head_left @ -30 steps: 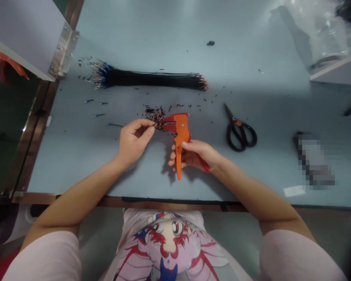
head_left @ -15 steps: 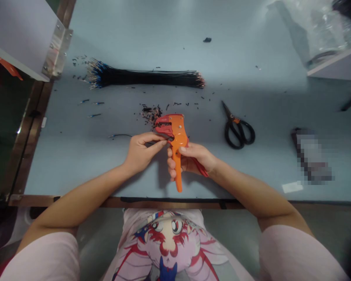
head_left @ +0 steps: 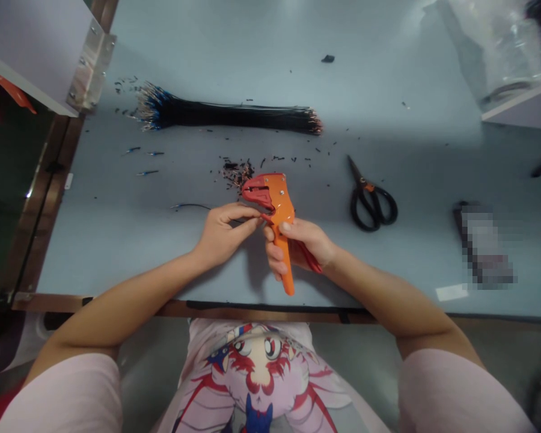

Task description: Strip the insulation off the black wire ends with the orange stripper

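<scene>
— From up on the head cam, saw anything in the left hand (head_left: 228, 231)?

— Yep, saw a thin black wire (head_left: 193, 205) pinched between thumb and fingertips, blue-tipped end trailing leftward over the table (head_left: 410, 258). Couldn't make out the other end, hidden at the fingertips.

— Caught the right hand (head_left: 304, 240) too?

— Sure did. Found it wrapped around an orange-and-red wire stripper (head_left: 279, 201), thumb on the orange body, red nose pointing left, just beside the left fingertips.

— Spotted more wires?

— Loads, lol. Saw a big bundle of black wires (head_left: 234, 117) lying crosswise beyond both hands, blue ends left, coppery ends right. Also counted three short blue-tipped pieces (head_left: 147, 173) on the near side of its left end, and noticed a messy pile of scraps (head_left: 235, 173) right by the stripper's nose.

— Noticed anything further right?

— Saw black-handled scissors (head_left: 368, 187) lying with the tip pointing away, apart from the right hand. Past those, got only a pixelated object (head_left: 484, 243), couldn't tell what. Spotted clear plastic (head_left: 509, 51) up in the far right corner.
</scene>
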The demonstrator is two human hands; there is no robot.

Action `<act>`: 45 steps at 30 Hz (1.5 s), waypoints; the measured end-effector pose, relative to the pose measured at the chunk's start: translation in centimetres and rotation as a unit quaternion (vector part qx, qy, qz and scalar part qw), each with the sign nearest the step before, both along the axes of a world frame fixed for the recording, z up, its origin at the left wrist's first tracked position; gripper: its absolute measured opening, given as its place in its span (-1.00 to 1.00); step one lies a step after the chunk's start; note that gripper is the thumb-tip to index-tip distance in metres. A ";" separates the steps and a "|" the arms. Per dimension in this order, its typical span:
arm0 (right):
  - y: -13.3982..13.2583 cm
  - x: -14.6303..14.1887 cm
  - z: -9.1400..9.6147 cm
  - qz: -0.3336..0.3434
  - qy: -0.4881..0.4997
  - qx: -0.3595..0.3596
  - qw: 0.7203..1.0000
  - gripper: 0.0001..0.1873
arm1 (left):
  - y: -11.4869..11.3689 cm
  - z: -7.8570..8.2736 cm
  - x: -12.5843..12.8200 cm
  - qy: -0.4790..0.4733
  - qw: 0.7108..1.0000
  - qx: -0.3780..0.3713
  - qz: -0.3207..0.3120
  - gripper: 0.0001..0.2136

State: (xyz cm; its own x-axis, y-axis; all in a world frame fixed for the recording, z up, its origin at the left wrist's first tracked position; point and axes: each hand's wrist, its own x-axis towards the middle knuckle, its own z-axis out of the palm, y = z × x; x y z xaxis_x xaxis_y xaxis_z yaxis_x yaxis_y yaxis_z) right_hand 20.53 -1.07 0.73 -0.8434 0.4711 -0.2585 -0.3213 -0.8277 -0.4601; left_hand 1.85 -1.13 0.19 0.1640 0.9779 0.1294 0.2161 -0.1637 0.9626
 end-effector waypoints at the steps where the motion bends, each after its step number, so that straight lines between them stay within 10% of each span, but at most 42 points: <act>1: -0.1 0.0 0.1 -0.001 0.000 0.004 1.000 -0.72 | 0.0 0.0 0.0 -0.003 1.000 -0.001 -0.001 -0.94; 15: -0.3 -0.3 0.1 -0.019 -0.030 0.037 0.999 -0.71 | 0.1 -0.3 0.2 -0.039 0.999 0.008 -0.007 -0.91; 26: 0.3 -0.7 -1.1 -0.030 -0.083 -0.026 0.996 -0.69 | 0.6 0.0 -0.2 0.072 0.992 -0.101 0.012 -0.92; 45: 1.4 0.3 -0.4 -0.042 -0.079 -0.021 0.996 -0.78 | 1.2 0.5 -1.2 0.190 0.979 -0.077 -0.007 -0.87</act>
State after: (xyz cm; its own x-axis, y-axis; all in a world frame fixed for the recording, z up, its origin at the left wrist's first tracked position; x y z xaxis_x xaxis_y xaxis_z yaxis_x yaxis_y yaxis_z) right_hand 20.83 0.34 0.34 -0.7486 0.5250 -0.4050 -0.3172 -0.8199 -0.4766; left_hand 0.65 0.07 0.74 0.1860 0.9782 -0.0928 0.5622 -0.0284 0.8265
